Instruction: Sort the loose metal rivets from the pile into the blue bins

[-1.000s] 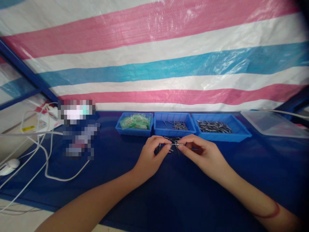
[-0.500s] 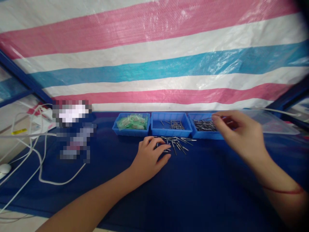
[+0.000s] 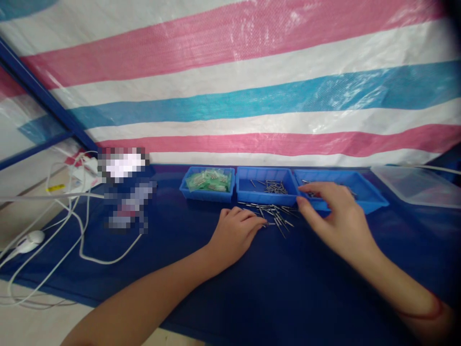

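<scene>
A loose pile of thin metal pins [image 3: 279, 212] lies on the dark blue table in front of the blue trays. My left hand [image 3: 232, 235] rests at the pile's left side, thumb and index finger pinched together at the end of one pin. In front of the right blue tray [image 3: 370, 194] hovers my right hand [image 3: 334, 216], its thumb and fingers apart with nothing seen between them. It hides part of the dark metal pins in that tray. More pins lie in the middle blue tray [image 3: 248, 196].
The left blue tray [image 3: 205, 194] holds green plastic packets [image 3: 212, 180]. A translucent plastic lid [image 3: 418, 185] lies at the right. White cables [image 3: 82, 240] and a white mouse-like object [image 3: 34, 240] are at the left. A striped tarp [image 3: 230, 105] hangs behind.
My right hand has come left and down from over the right tray towards the pile. My left thumb and index finger have closed together. The view has shifted slightly.
</scene>
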A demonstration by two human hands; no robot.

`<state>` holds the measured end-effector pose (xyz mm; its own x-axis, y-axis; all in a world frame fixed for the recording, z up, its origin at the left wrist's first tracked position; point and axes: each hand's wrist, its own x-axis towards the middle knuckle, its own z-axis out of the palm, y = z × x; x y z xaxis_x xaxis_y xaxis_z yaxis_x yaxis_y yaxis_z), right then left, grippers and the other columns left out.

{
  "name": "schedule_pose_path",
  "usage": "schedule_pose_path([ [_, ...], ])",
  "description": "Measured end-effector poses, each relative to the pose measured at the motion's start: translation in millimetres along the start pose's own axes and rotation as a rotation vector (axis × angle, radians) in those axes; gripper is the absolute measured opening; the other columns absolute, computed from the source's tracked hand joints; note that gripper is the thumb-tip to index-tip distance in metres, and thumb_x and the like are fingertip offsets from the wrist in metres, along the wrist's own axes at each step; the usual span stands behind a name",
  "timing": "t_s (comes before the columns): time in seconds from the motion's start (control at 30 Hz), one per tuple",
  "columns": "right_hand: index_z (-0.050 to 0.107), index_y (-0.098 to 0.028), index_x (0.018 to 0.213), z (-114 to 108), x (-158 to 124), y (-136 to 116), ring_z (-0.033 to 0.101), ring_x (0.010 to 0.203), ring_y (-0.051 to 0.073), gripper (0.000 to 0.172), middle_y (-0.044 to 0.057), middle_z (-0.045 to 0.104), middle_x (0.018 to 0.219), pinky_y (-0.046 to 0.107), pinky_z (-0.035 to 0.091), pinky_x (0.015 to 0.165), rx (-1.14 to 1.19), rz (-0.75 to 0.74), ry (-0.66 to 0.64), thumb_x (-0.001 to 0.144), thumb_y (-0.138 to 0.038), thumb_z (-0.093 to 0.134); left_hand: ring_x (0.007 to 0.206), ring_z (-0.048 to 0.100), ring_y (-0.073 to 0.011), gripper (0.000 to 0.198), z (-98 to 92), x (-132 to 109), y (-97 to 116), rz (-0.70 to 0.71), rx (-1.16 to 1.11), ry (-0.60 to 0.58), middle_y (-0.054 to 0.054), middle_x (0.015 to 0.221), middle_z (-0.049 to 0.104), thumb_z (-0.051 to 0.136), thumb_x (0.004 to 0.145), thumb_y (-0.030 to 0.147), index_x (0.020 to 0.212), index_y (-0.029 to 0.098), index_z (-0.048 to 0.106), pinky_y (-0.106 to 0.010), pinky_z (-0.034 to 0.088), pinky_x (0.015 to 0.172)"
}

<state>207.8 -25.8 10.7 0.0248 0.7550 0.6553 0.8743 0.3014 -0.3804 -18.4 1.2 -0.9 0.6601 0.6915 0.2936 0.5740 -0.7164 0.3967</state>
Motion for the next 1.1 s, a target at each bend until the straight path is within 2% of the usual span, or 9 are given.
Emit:
schedule_pose_path([
  [0.13,0.064,-0.022,0.101,14,-14,-27,0.060,0.097,0.024,0.019,0.007,0.068,0.099,0.039,0.046,0.086,0.189,-0.064,-0.177,0.085,-0.030,0.058,0.096,0.060,-0.0175,0.020,1.4,1,-2,-0.053,-0.074,0.068,-0.002,0.107,0.070,0.051,0.095,0.025,0.107,0.024,0.067,-0.033,0.036,0.080],
  [0.33,0.066,-0.023,0.091,28,-23,-31,0.061,0.092,0.021,0.014,0.006,0.068,0.094,0.038,0.049,0.083,0.299,0.010,-0.311,0.089,-0.028,0.053,0.097,0.061,-0.0179,0.017,0.8,3,-3,-0.062,-0.172,0.103,-0.001,0.105,0.071,0.053,0.093,0.022,0.102,0.024,0.068,-0.032,0.040,0.083],
  [0.47,0.065,-0.022,0.101,31,-25,-31,0.062,0.088,0.021,0.018,0.007,0.067,0.098,0.036,0.051,0.076,0.329,0.084,-0.297,0.088,-0.028,0.054,0.098,0.062,-0.0182,0.016,0.5,4,-1,-0.056,-0.233,0.183,-0.002,0.103,0.072,0.054,0.092,0.022,0.098,0.024,0.070,-0.033,0.042,0.086],
  [0.57,0.066,-0.022,0.098,33,-26,-31,0.062,0.091,0.021,0.017,0.008,0.067,0.097,0.038,0.051,0.081,0.329,0.062,-0.295,0.089,-0.027,0.052,0.099,0.061,-0.0190,0.016,0.4,3,-1,-0.050,-0.260,0.217,-0.002,0.102,0.072,0.055,0.092,0.023,0.098,0.024,0.070,-0.034,0.042,0.088],
  [0.73,0.066,-0.023,0.094,30,-25,-34,0.061,0.094,0.021,0.015,0.007,0.067,0.097,0.038,0.050,0.085,0.362,0.035,-0.302,0.090,-0.027,0.052,0.096,0.061,-0.0199,0.021,-1.8,4,0,-0.092,-0.331,0.237,-0.003,0.099,0.072,0.060,0.088,0.026,0.108,0.022,0.066,-0.034,0.043,0.088],
  [0.9,0.066,-0.024,0.095,25,-24,-39,0.062,0.092,0.021,0.015,0.007,0.068,0.095,0.038,0.050,0.082,0.412,0.036,-0.263,0.090,-0.030,0.053,0.090,0.063,-0.0186,0.013,-7.6,6,5,-0.112,-0.417,0.241,-0.003,0.093,0.072,0.058,0.089,0.029,0.091,0.021,0.069,-0.032,0.045,0.088],
  [1.1,0.064,-0.024,0.101,24,-24,-36,0.062,0.089,0.020,0.018,0.007,0.067,0.098,0.035,0.051,0.078,0.483,0.073,-0.321,0.092,-0.032,0.050,0.093,0.064,-0.0188,0.013,-10.8,4,9,-0.164,-0.501,0.249,-0.003,0.096,0.072,0.061,0.087,0.028,0.094,0.021,0.069,-0.030,0.047,0.087],
])
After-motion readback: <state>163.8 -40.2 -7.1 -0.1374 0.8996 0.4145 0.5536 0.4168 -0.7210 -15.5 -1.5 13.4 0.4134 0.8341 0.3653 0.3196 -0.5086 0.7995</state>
